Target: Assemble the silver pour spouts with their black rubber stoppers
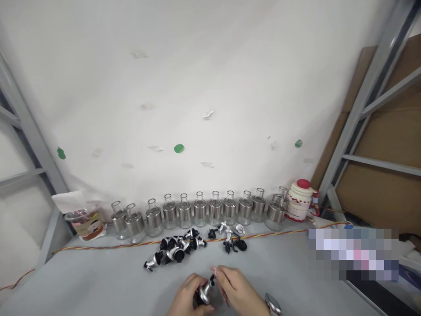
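Pourer spout (206, 293) — between left hand (186, 298) and right hand (238, 292)

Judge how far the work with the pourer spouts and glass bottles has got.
Done: nothing evident; the row of glass bottles along the wall stands open-necked. In hand: left hand and right hand hold one spout. Left: the pile of loose spouts on the table.

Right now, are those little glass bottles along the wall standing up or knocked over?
Upright. The glass bottles stand in a row against the wall, open necks pointing up, none lying on the table.
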Demonstrator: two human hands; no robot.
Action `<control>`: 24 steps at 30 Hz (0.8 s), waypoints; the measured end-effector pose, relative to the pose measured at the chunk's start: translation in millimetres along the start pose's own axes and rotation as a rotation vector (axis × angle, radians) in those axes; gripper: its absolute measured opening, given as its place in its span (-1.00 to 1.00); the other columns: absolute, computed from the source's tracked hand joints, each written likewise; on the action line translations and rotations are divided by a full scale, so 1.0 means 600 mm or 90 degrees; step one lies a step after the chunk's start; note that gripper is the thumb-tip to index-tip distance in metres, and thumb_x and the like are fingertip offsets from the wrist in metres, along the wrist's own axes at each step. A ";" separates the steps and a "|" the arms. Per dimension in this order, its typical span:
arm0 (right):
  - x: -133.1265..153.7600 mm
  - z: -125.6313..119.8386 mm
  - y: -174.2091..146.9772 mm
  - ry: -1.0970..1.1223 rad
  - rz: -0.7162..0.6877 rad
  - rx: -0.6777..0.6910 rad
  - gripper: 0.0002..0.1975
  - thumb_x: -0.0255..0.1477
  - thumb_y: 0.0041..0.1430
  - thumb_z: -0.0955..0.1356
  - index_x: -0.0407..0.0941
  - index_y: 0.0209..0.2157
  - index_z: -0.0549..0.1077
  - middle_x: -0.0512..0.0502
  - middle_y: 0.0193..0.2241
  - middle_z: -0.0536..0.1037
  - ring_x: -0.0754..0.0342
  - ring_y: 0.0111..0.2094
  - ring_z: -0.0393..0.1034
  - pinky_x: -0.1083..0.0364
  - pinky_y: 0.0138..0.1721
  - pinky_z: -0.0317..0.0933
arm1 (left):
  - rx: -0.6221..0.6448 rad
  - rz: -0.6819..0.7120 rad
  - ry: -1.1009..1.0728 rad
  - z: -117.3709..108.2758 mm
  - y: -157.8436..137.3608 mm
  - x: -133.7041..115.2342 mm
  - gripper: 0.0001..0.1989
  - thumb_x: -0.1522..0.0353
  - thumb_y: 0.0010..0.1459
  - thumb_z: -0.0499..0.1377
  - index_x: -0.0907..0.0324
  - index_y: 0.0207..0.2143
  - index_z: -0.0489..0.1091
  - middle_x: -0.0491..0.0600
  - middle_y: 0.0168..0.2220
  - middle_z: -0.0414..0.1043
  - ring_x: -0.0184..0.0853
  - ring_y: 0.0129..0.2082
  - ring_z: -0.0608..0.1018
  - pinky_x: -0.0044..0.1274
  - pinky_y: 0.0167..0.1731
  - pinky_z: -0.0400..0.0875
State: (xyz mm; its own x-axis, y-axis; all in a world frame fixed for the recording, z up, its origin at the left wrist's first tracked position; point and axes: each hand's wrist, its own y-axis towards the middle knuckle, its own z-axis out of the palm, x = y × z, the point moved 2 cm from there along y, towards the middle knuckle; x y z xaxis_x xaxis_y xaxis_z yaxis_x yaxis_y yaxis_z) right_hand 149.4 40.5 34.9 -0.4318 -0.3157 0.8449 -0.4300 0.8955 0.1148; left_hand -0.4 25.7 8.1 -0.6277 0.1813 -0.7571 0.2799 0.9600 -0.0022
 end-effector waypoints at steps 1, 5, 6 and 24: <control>-0.001 0.000 0.000 -0.025 -0.008 -0.004 -0.56 -0.21 0.21 0.03 -0.11 -0.63 0.20 0.09 -0.74 0.25 0.20 -0.65 0.17 0.24 -0.56 0.01 | 0.002 0.009 0.005 0.000 -0.001 0.000 -0.66 0.50 -0.25 0.26 0.26 -0.31 0.37 0.01 -0.33 0.37 -0.28 -0.32 0.42 -0.55 -0.31 0.31; -0.010 0.001 0.002 -0.135 -0.019 -0.029 -0.58 -0.18 0.18 0.09 -0.12 -0.63 0.22 0.06 -0.68 0.32 0.20 -0.62 0.14 0.22 -0.57 -0.06 | 0.007 0.052 0.030 -0.002 -0.005 -0.002 -0.63 0.51 -0.22 0.23 0.22 -0.25 0.37 0.00 -0.31 0.36 -0.29 -0.30 0.42 -0.54 -0.27 0.31; -0.012 0.001 0.003 -0.151 -0.015 -0.036 -0.58 -0.18 0.17 0.10 -0.12 -0.64 0.22 0.06 -0.68 0.32 0.20 -0.62 0.13 0.21 -0.58 -0.08 | 0.007 0.060 0.041 -0.003 -0.006 -0.003 -0.62 0.50 -0.21 0.23 0.21 -0.23 0.37 0.00 -0.31 0.35 -0.29 -0.30 0.42 -0.54 -0.27 0.32; -0.047 0.018 0.024 0.230 0.178 0.039 -0.58 0.00 -0.01 0.15 -0.08 -0.60 0.10 0.21 -0.80 0.11 0.28 -0.81 -0.02 0.27 -0.80 -0.11 | -0.070 0.107 0.066 -0.004 -0.011 -0.017 -0.71 0.32 -0.06 0.18 0.20 -0.22 0.34 0.01 -0.33 0.35 -0.31 -0.35 0.44 -0.54 -0.32 0.35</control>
State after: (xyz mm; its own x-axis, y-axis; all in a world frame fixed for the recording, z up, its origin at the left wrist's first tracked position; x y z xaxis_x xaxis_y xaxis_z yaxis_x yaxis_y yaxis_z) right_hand 146.7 58.7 6.9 -0.2389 0.0751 0.9681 -0.3865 0.9073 -0.1657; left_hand 2.5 18.0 17.3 -0.6518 0.3558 -0.6697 0.3089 0.9311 0.1941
